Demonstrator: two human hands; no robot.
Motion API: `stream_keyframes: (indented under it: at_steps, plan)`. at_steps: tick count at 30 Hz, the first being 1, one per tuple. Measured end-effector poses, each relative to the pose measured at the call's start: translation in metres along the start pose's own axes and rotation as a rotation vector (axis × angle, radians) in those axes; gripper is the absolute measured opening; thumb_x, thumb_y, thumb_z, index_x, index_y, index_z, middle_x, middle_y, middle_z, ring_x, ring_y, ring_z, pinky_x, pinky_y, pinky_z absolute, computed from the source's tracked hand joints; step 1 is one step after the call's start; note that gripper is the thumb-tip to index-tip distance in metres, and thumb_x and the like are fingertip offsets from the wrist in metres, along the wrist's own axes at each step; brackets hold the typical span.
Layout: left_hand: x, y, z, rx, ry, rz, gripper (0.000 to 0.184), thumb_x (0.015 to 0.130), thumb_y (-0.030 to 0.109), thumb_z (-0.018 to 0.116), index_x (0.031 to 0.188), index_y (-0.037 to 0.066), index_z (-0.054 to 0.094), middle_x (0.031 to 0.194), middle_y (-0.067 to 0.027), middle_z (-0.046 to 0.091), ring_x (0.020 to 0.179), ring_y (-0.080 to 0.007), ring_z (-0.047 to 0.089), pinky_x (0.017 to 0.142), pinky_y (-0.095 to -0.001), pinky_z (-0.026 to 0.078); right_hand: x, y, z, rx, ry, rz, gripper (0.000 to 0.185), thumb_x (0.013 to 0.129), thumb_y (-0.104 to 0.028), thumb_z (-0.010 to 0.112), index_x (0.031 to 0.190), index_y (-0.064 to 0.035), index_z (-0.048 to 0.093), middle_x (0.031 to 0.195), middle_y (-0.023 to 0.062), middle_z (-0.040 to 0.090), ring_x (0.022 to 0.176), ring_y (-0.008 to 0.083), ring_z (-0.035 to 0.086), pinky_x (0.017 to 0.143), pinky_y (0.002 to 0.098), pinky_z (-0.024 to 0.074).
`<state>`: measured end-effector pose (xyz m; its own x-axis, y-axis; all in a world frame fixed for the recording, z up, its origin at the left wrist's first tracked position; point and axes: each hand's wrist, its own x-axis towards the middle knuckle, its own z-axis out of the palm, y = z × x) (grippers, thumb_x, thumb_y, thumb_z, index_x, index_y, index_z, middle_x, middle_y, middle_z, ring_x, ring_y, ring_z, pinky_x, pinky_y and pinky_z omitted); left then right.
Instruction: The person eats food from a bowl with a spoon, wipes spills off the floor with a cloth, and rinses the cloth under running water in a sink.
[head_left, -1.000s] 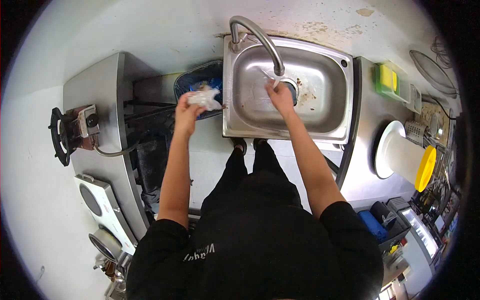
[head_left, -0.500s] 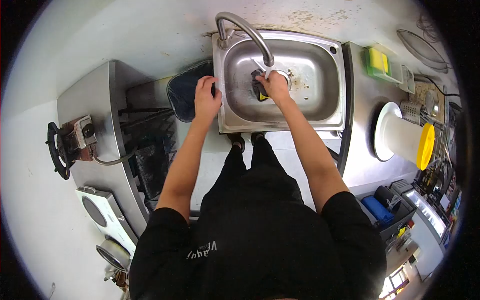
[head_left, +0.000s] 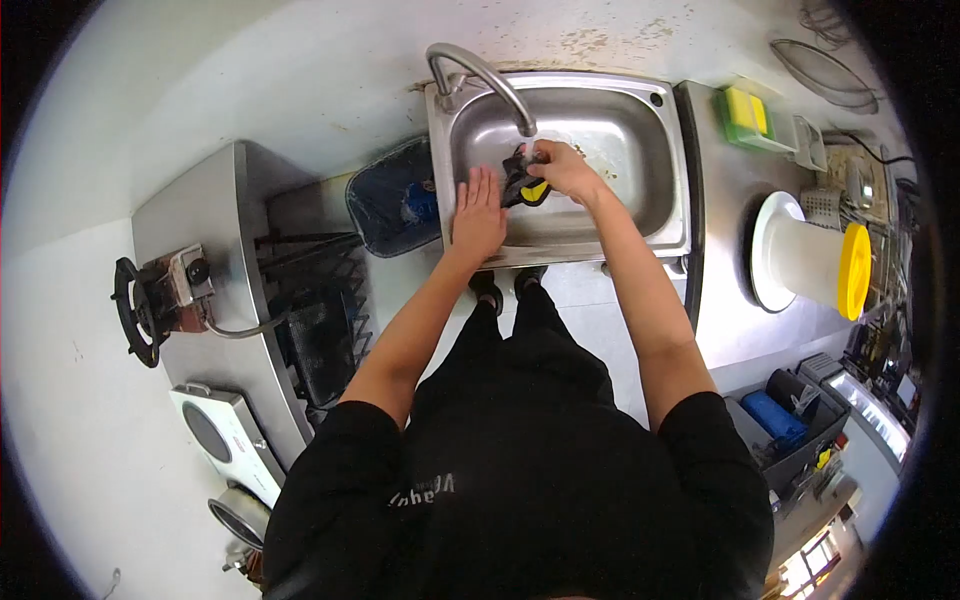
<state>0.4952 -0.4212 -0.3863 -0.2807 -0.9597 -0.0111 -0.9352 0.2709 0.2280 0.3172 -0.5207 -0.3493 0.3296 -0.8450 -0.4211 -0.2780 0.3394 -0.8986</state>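
Note:
My right hand pinches a crumpled, dark, soft-looking piece with a yellow patch in the sink, just under the faucet. What it is exactly I cannot make out. Water seems to run from the spout onto it. Close by on the left, my left hand lies flat with its fingers stretched, its fingertips inside the steel sink. It is beside the dark piece; whether it touches it I cannot tell. Brown bits lie on the sink bottom behind my right hand.
Left of the sink stands a dark-lined bin with something blue in it. On the right counter are a green tray with a yellow sponge and a white container with a yellow rim. A steel counter is at far left.
My left hand has moved right, from above the bin by the sink's edge into the sink, its fingers straightening. My right hand still holds the dark piece, whose yellow patch now shows more.

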Motion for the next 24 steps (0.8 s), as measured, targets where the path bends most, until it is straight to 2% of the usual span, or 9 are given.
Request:
stream_keyframes:
  at_steps: [2,4,6,7,10,11,15,22,24]
  plan:
    - [0.033,0.008,0.012,-0.669,-0.001,-0.117,0.085,0.077,0.025,0.066,0.138,-0.009,0.019,0.146,-0.0283,0.014,0.135,-0.04,0.021,0.108,-0.0419,0.027,-0.001,-0.004,-0.004,-0.266,-0.026,-0.074,0.025,0.08,-0.002,0.061,0.105,-0.0022,0.063,0.074,0.004,0.059,0.068,0.0123,0.053,0.066,0.0264,0.0442]
    - [0.062,0.027,-0.029,-0.7,0.042,-0.092,0.087,0.071,0.028,0.072,0.134,-0.01,0.027,0.139,-0.0288,0.031,0.127,-0.0394,0.036,0.102,-0.0369,0.036,-0.014,-0.039,-0.009,-0.406,-0.001,-0.074,0.027,0.078,0.0,0.06,0.106,-0.0018,0.062,0.073,0.0041,0.06,0.068,0.0124,0.055,0.065,0.0268,0.0452]
    - [0.086,0.034,-0.064,-0.727,-0.482,-0.044,0.081,0.076,0.025,0.07,0.138,-0.002,0.025,0.126,-0.0274,0.047,0.115,-0.0386,0.049,0.095,-0.0399,0.041,-0.019,-0.052,-0.016,-0.178,0.098,-0.03,0.025,0.08,0.0,0.06,0.105,-0.0014,0.063,0.075,0.0049,0.061,0.068,0.0129,0.056,0.064,0.0271,0.0461]
    - [0.093,0.025,-0.014,-0.963,-0.151,-0.047,0.055,0.08,0.02,0.065,0.128,0.003,0.044,0.105,-0.0219,0.061,0.098,-0.0358,0.059,0.084,-0.0407,0.046,-0.021,-0.057,-0.023,0.08,0.061,0.026,0.028,0.081,0.001,0.059,0.109,-0.0015,0.06,0.082,0.0056,0.061,0.073,0.0135,0.058,0.067,0.0256,0.0474]
    - [0.106,0.03,-0.059,-0.657,-0.279,-0.226,0.042,0.08,0.013,0.062,0.121,0.009,0.053,0.099,-0.0205,0.063,0.094,-0.0345,0.061,0.08,-0.0397,0.047,-0.022,-0.046,-0.033,0.258,-0.005,-0.081,0.035,0.081,0.003,0.06,0.115,-0.0021,0.057,0.089,0.0059,0.061,0.08,0.0137,0.058,0.071,0.0244,0.0482]
    - [0.104,0.031,-0.052,-0.738,-0.016,-0.122,0.026,0.078,0.011,0.058,0.103,0.007,0.062,0.088,-0.0255,0.062,0.085,-0.0407,0.06,0.07,-0.0456,0.049,-0.02,-0.039,-0.034,0.259,0.004,-0.086,0.035,0.081,0.003,0.06,0.115,-0.0021,0.057,0.089,0.0059,0.061,0.08,0.0137,0.058,0.071,0.0244,0.0482]
    - [0.104,0.025,-0.064,-0.577,-0.013,-0.007,0.022,0.072,0.011,0.067,0.094,0.006,0.067,0.084,-0.0195,0.064,0.081,-0.036,0.062,0.071,-0.0404,0.048,-0.018,-0.03,-0.034,-0.278,-0.051,-0.089,0.043,0.081,0.001,0.06,0.123,0.0002,0.051,0.081,0.0038,0.062,0.072,0.012,0.057,0.066,0.0257,0.0464]
    - [0.101,-0.007,-0.084,-0.786,-0.072,-0.03,0.024,0.07,0.015,0.072,0.087,-0.001,0.065,0.083,-0.0184,0.065,0.074,-0.0311,0.064,0.069,-0.0368,0.05,-0.029,-0.056,-0.026,-0.361,0.144,-0.185,0.022,0.086,-0.005,0.051,0.107,-0.0004,0.054,0.076,0.0051,0.059,0.066,0.0127,0.053,0.063,0.0278,0.0445]
    - [0.097,-0.002,-0.09,-0.716,-0.006,-0.04,0.027,0.07,0.013,0.071,0.091,-0.002,0.064,0.088,-0.0171,0.066,0.079,-0.0293,0.065,0.072,-0.0362,0.05,-0.009,-0.034,-0.015,-0.157,0.182,-0.284,0.016,0.085,-0.009,0.05,0.1,-0.0029,0.052,0.084,0.0164,0.062,0.08,0.0288,0.06,0.072,0.036,0.0459]
